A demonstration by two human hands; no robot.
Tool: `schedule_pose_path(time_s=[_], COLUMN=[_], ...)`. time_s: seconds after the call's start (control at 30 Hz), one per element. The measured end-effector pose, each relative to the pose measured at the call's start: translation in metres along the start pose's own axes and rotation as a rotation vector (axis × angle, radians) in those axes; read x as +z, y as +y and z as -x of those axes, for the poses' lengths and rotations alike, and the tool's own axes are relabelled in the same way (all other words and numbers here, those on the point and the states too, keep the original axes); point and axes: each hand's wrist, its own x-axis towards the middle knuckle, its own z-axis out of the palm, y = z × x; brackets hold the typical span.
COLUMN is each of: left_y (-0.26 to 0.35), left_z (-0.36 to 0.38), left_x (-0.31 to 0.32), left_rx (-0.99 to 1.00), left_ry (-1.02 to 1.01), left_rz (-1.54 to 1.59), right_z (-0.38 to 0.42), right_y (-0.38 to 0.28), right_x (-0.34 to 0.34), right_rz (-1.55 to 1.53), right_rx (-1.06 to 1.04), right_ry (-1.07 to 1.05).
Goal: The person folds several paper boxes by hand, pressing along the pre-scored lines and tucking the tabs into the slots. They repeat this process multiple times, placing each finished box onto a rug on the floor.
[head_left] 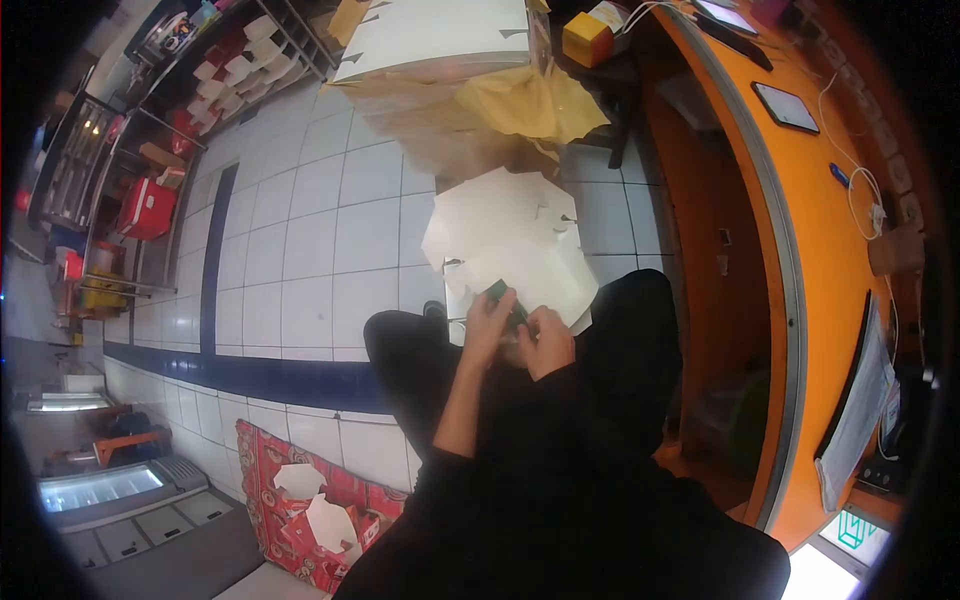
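Note:
Over my lap, my left hand point(487, 328) is closed around a small dark green object point(497, 290), whose kind I cannot make out. Close beside it, my right hand point(548, 345) has its fingers bent in on the lower part of the same object. Fingers hide most of it. Just beyond and beneath both hands, an unfolded white cardboard box blank point(505, 222) lies across my knees, with cut slots and angled flaps along its edges.
A stack of white cardboard sheets point(435, 35) with torn brown paper point(530, 103) stands ahead. The orange counter point(745, 130) at right bears a phone point(785, 107). Folded white boxes point(330, 522) lie in a red patterned container point(262, 470) at lower left. Shelves point(150, 120) stand at left.

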Motion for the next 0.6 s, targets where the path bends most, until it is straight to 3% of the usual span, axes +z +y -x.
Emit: schedule_pose_path(time_s=[0.03,0.1,0.23,0.37,0.43,0.6], left_y=[-0.010,-0.012,0.014,0.025,0.025,0.008], left_z=[-0.007,-0.012,-0.015,-0.032,-0.037,-0.025], left_x=[-0.007,-0.019,-0.024,-0.034,-0.036,-0.018], left_rx=[-0.054,-0.095,-0.142,-0.126,0.006,0.109], left_ry=[-0.019,-0.033,0.165,0.242,0.264,0.257], left_rz=[0.117,0.181,0.427,0.167,-0.304,-0.249], right_z=[-0.001,-0.005,-0.010,-0.012,-0.015,-0.021], right_y=[-0.004,-0.011,-0.005,0.004,0.003,0.008], right_x=[-0.001,-0.001,0.006,0.019,0.022,0.030], right_rz=[0.001,-0.153,0.003,0.154,0.163,0.181], right_rx=[0.000,0.256,0.314,0.294,0.303,0.276], right_ry=[0.001,-0.137,-0.279,-0.316,-0.306,-0.319])
